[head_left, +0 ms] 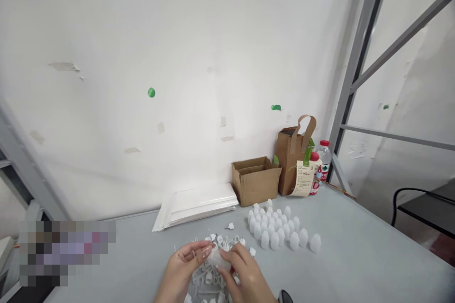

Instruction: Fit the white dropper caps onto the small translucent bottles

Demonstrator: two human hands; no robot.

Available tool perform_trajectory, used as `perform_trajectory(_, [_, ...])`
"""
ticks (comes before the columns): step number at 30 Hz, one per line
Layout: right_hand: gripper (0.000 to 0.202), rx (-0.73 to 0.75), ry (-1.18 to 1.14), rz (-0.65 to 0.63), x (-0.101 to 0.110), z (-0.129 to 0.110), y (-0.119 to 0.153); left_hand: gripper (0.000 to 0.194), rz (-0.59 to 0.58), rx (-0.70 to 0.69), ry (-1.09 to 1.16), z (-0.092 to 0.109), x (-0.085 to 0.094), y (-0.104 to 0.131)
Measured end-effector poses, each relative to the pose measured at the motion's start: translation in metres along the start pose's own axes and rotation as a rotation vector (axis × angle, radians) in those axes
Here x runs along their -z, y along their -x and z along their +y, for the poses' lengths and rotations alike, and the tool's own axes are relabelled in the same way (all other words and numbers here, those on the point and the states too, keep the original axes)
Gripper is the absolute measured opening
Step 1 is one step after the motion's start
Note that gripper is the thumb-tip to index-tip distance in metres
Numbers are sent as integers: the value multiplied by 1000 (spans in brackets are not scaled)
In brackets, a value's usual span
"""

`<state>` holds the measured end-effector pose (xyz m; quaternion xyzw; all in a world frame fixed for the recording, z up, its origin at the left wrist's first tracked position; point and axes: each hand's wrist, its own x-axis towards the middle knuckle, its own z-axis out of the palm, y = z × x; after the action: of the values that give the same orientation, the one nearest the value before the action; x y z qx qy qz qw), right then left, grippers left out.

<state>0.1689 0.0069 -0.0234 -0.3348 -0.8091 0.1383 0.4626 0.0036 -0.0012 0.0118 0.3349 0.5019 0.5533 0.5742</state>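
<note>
My left hand [186, 265] and my right hand [243, 270] meet near the bottom centre. Between their fingertips is a translucent white cap [217, 259], gripped from both sides. Under and around my hands lies a pile of small white parts with white cords [208, 278]. One loose white part [230, 226] sits just behind the pile. To the right, several frosted white caps [275, 240] stand upright in a cluster on the grey table [341, 265].
White flat packets [199, 203] are stacked against the wall. Behind the caps stand an open cardboard box [258, 187], a brown paper bag [286, 161] and a red-capped clear bottle [324, 156]. A blurred patch covers the left edge.
</note>
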Motion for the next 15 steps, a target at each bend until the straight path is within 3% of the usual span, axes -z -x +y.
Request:
perform_trajectory(2, [23,-267,-252,-51,-1,-1,-5,37,-10,-5,-7,2,0,0])
perform_trajectory(4, [43,-567,-570,-179,-3,-3,-11,39,-18,-29,-32,3,0,-1])
perform_trajectory(6, [56,-761,-836,-311,-4,-5,-17,39,-26,-52,-46,3,0,-2])
perform_trajectory(8, [59,-809,-943,-331,-4,-8,-21,40,-30,-57,-43,2,1,-2])
perform_trajectory(12, [63,-818,-937,-148,-4,-9,-23,41,2,-54,-35,1,1,-3])
perform_trajectory(15, [59,-834,-935,-136,-3,-6,-22,41,15,-63,-36,0,0,-3])
